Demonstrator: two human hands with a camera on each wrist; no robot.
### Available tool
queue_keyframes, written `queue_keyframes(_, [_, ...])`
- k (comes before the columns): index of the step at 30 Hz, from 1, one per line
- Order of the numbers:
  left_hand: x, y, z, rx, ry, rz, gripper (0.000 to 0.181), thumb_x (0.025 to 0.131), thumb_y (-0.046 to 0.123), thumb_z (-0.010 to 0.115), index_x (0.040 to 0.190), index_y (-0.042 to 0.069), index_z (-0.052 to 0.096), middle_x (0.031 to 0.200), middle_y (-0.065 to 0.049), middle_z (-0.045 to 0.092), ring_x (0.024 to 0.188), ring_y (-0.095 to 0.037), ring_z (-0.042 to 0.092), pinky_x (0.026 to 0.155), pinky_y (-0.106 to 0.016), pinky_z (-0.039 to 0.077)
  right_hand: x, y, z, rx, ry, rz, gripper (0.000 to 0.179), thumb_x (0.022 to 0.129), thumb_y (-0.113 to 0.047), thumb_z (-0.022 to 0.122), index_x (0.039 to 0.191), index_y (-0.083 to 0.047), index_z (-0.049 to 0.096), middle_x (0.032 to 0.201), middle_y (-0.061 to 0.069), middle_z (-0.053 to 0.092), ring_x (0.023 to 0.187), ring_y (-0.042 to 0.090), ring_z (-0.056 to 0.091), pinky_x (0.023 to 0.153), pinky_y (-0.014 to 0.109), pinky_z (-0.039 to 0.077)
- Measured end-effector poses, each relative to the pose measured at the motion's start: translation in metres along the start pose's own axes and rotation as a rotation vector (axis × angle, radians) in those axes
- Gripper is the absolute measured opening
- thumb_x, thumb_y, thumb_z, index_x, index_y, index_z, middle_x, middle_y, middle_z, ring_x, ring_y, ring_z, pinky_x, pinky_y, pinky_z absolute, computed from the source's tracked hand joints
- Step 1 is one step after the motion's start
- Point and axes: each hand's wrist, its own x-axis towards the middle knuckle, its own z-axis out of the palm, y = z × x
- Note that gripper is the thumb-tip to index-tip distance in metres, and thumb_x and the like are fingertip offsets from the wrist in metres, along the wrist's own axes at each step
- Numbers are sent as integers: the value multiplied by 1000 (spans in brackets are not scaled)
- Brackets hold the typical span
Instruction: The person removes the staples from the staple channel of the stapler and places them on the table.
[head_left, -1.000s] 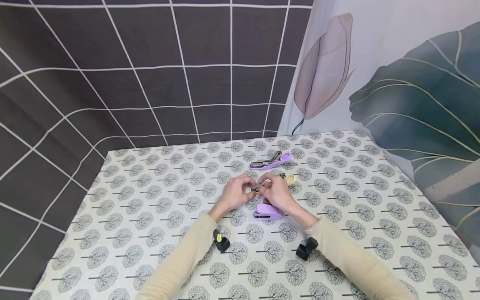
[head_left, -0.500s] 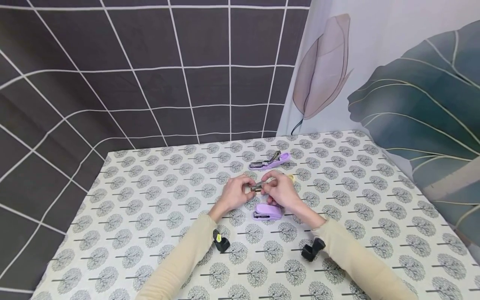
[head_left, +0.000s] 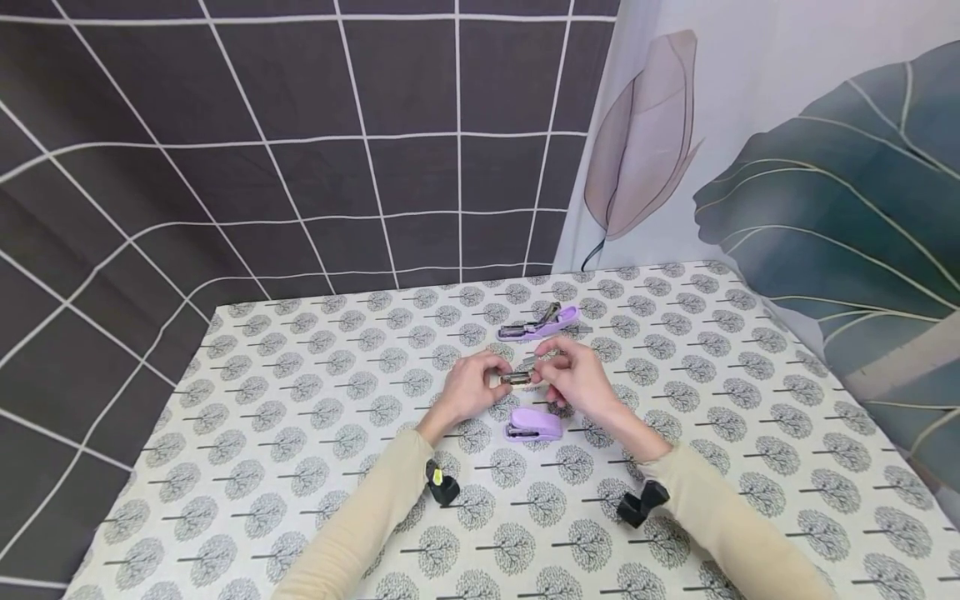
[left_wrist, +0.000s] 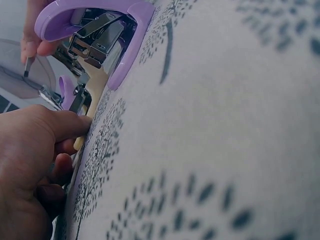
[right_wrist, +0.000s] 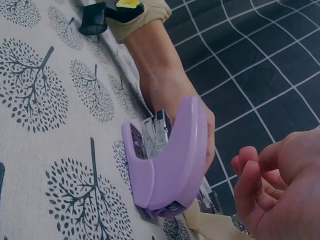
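My left hand grips the front end of a cream stapler low at the tabletop, its metal staple channel exposed; in the left wrist view, thumb and fingers close around its base. Just right of it my right hand is raised, fingertips drawn together. A small thin metal strip sticks out from those fingertips in the left wrist view. The stapler's rear end is hidden behind the right hand in the head view. Nearer the body stands a closed purple stapler, large in the right wrist view.
Beyond the hands lies a second purple stapler, its top swung up and back. A tree-print cloth covers the table. A dark gridded curtain hangs behind and at the left, a leaf-patterned one at the right.
My right hand has drawn away from the cream stapler to the right, uncovering its metal channel. The left hand stays in place on the stapler.
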Motion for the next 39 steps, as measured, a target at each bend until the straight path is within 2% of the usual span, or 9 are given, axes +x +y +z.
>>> queue_keyframes(5, [0, 0, 0, 11, -4, -6, 25, 79, 15, 84, 103, 13, 74, 88, 6, 64, 62, -6, 48, 62, -26, 40, -1, -2, -8, 32, -8, -14, 22, 95, 1, 62, 116, 3, 57, 88, 25, 69, 50, 17, 58, 43, 26, 47])
queue_keyframes(12, [1, 0, -1, 10, -3, 6, 26, 80, 15, 83, 104, 13, 74, 89, 6, 65, 62, -6, 48, 64, -27, 41, -3, -4, -23, 45, 5, -40, 27, 96, -1, 62, 121, 5, 55, 87, 19, 71, 51, 15, 58, 45, 26, 47])
queue_keyframes(17, [1, 1, -1, 15, -16, 2, 26, 81, 15, 83, 105, 13, 73, 94, 4, 67, 65, -7, 49, 65, -27, 42, -3, -4, -40, 85, 26, -51, 28, 96, -1, 60, 122, 7, 53, 88, 21, 70, 52, 14, 57, 45, 25, 47])
queue_keyframes(24, [1, 2, -2, 33, -22, 18, 26, 82, 14, 82, 106, 12, 73, 102, 1, 69, 70, -8, 53, 68, -27, 44, -4, -4, -63, 120, 61, -48, 22, 97, -3, 61, 118, 1, 55, 86, 13, 71, 52, 12, 57, 44, 23, 46])
queue_keyframes(29, [0, 2, -1, 36, -24, 10, 26, 82, 14, 82, 106, 12, 72, 101, 1, 69, 70, -8, 53, 68, -27, 45, -5, 2, -71, 128, 70, -23, 19, 97, -6, 62, 115, -5, 57, 85, 8, 72, 54, 12, 58, 46, 24, 46])
queue_keyframes(33, [-1, 0, 0, 39, -19, 16, 26, 82, 14, 82, 106, 12, 73, 102, 1, 69, 70, -8, 53, 68, -27, 45, -6, 7, -77, 126, 77, -10, 22, 98, -7, 63, 118, -3, 55, 86, 7, 72, 54, 11, 58, 47, 23, 47])
queue_keyframes(39, [0, 0, 1, 45, -22, 13, 25, 82, 14, 82, 106, 13, 73, 103, 1, 69, 73, -9, 54, 71, -29, 46, -7, 14, -86, 138, 85, 4, 17, 98, -8, 63, 115, -10, 58, 85, 5, 72, 55, 10, 58, 48, 22, 47])
